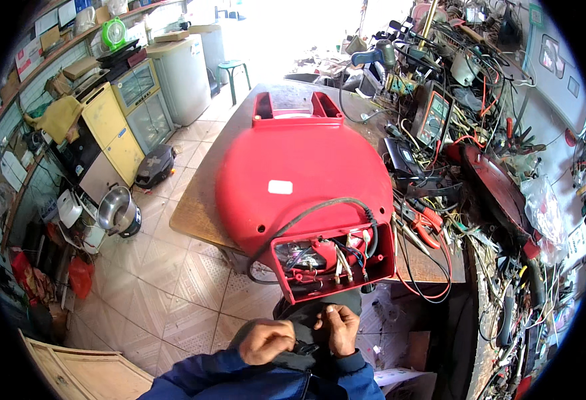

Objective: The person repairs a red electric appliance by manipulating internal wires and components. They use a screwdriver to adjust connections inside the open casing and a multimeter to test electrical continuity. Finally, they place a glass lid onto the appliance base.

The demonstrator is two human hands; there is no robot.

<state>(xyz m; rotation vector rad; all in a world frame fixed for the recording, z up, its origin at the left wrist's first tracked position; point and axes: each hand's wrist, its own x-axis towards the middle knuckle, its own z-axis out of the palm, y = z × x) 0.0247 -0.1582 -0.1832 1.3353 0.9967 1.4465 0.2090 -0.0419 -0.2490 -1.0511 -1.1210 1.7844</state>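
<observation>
A large round red appliance housing [306,167] lies on the wooden table, its near compartment uncovered. Inside that compartment loose wires [344,261] in white, blue and black show, and a black power cord [293,223] loops over its edge. Just below it, over my lap, my left hand [266,341] is curled closed. Close beside it, my right hand [340,328] has its thumb and fingers pinched together. Whatever either hand holds is too small or hidden to name. Neither hand touches the housing.
Along the table's right side lie red-handled pliers [428,233], a multimeter [433,113], a heat gun [375,56] and a heap of cables and parts. A metal pot [118,210] stands on the left, near yellow cabinets [112,130]. A green stool [234,77] is farther back.
</observation>
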